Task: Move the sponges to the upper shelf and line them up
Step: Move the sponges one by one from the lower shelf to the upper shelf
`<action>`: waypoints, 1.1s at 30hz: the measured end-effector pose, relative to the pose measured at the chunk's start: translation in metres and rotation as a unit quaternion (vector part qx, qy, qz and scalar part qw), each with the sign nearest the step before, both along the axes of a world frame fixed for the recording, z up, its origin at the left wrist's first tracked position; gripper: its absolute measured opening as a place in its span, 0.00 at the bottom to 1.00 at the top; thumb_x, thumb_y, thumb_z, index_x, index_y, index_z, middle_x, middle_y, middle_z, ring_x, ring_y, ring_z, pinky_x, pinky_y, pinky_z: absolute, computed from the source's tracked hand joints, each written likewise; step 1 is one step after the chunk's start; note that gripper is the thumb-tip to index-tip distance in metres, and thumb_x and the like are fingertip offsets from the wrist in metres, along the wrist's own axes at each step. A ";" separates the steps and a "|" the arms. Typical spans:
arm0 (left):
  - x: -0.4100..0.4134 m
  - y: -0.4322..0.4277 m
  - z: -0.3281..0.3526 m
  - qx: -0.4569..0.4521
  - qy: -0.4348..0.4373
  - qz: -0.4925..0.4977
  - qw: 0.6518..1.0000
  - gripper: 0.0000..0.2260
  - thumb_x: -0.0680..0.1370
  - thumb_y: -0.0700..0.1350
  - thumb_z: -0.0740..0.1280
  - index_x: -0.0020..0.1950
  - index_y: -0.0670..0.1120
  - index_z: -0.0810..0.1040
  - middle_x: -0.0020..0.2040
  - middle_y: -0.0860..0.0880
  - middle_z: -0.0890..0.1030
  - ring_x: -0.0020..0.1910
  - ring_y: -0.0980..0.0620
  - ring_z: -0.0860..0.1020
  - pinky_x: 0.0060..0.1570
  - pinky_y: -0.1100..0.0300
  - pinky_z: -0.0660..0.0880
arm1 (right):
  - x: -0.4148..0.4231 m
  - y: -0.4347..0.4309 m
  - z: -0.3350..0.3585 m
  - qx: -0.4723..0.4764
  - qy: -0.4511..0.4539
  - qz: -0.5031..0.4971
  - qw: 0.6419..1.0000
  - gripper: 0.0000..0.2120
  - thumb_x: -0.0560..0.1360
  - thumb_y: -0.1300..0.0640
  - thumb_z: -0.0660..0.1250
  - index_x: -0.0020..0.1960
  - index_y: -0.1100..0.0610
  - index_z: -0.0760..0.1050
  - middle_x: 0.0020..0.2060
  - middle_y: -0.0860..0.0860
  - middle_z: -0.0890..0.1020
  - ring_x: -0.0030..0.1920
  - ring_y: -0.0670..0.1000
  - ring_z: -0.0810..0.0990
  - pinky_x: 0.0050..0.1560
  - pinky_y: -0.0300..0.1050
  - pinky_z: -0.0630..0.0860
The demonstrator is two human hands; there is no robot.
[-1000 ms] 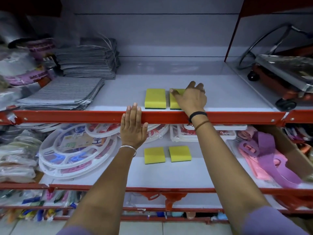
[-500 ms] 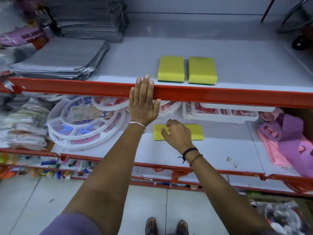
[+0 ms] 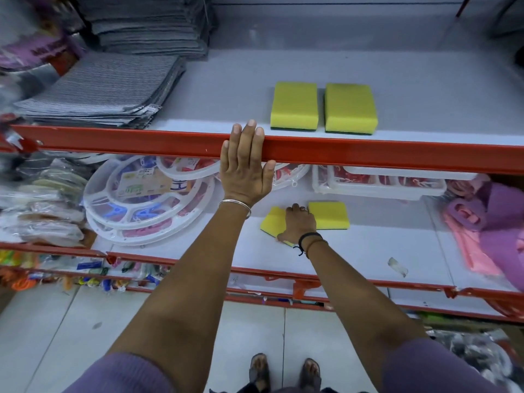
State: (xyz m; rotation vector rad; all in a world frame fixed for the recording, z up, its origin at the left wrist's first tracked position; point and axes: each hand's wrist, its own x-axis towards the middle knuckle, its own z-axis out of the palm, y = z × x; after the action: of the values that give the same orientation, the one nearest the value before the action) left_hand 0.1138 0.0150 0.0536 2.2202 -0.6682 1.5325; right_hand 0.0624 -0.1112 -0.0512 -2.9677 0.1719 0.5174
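Note:
Two yellow sponges with green undersides lie side by side on the upper shelf point(image 3: 425, 89): the left one point(image 3: 294, 104) and the right one point(image 3: 350, 107). On the lower shelf point(image 3: 368, 245) lie two more. My right hand point(image 3: 299, 224) is closed around the left lower sponge point(image 3: 273, 221), which is turned askew with one end lifted. The right lower sponge point(image 3: 329, 215) lies flat just beside my fingers. My left hand point(image 3: 245, 165) rests flat with its fingers over the upper shelf's red front rail point(image 3: 397, 154), holding nothing.
Stacks of grey cloths point(image 3: 113, 86) fill the upper shelf's left side. Round white clip hangers point(image 3: 141, 199) and clear packs point(image 3: 380, 184) sit at the lower shelf's back; purple and pink items point(image 3: 487, 222) lie at its right. Tiled floor and my sandalled feet point(image 3: 283, 370) are below.
My right hand left the upper shelf's right sponge, came down to the lower shelf and closed on the left lower sponge, twisting it askew. The view tilted down. My left hand stayed on the rail.

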 end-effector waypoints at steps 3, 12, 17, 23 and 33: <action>-0.002 0.000 0.000 0.000 0.007 0.004 1.000 0.27 0.80 0.53 0.46 0.77 0.49 0.41 0.78 0.55 0.41 0.77 0.54 0.43 0.75 0.56 0.44 | -0.011 -0.003 0.011 0.028 -0.018 -0.048 0.998 0.37 0.66 0.41 0.73 0.65 0.62 0.68 0.63 0.58 0.72 0.64 0.59 0.71 0.57 0.52 0.73; -0.010 0.004 0.005 0.017 0.063 0.040 0.997 0.23 0.80 0.53 0.46 0.73 0.46 0.51 0.71 0.45 0.60 0.77 0.55 0.41 0.76 0.57 0.42 | -0.056 -0.015 0.139 0.094 -0.017 -0.097 0.991 0.38 0.65 0.34 0.69 0.65 0.58 0.68 0.62 0.56 0.74 0.60 0.57 0.75 0.54 0.48 0.71; -0.017 0.004 0.010 0.026 0.083 0.051 0.995 0.24 0.80 0.51 0.49 0.74 0.46 0.51 0.72 0.45 0.59 0.77 0.54 0.42 0.76 0.56 0.44 | -0.091 -0.030 0.235 0.076 -0.007 -0.061 0.995 0.31 0.64 0.30 0.66 0.55 0.53 0.74 0.57 0.52 0.79 0.54 0.55 0.76 0.47 0.46 0.72; -0.027 0.003 0.014 0.021 0.117 0.052 0.992 0.24 0.81 0.51 0.48 0.74 0.42 0.55 0.73 0.44 0.58 0.77 0.54 0.41 0.76 0.56 0.42 | -0.113 -0.061 0.309 0.124 -0.150 -0.122 0.973 0.26 0.64 0.32 0.68 0.44 0.54 0.70 0.40 0.49 0.75 0.44 0.55 0.74 0.34 0.45 0.65; -0.025 0.003 0.016 0.020 0.099 0.051 0.994 0.24 0.81 0.51 0.48 0.75 0.43 0.53 0.75 0.46 0.56 0.78 0.53 0.43 0.76 0.56 0.43 | -0.034 -0.117 0.274 0.126 -0.286 -0.310 0.898 0.41 0.66 0.37 0.70 0.70 0.58 0.62 0.66 0.62 0.69 0.67 0.63 0.68 0.63 0.54 0.70</action>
State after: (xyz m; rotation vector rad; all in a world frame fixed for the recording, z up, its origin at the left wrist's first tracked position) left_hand 0.0887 0.0181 0.0697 2.4295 -0.5376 1.3303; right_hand 0.0279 -0.2277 0.2230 -2.4659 0.8606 -0.3793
